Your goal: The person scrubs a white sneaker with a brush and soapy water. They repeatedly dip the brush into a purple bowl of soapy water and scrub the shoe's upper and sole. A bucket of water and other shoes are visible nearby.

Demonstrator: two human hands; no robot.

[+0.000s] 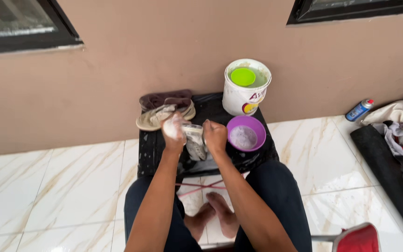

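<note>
Your left hand [172, 128] is closed, soapy fingers wrapped round one end of the grey-white shoe [193, 140]; your right hand [214, 135] is closed too, gripping the other end — whether there's a brush in it, can't tell. Shoe sits between both hands, above the black sheet [152, 149]. Looks like scrubbing: keep the left grip firm, short strokes w/ the right, re-wet from the purple bowl [246, 134] just beside — white bucket [246, 88] behind it.

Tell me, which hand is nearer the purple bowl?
Right. The right hand is just beside the purple bowl; the left hand is farther, beyond the shoe.
</note>
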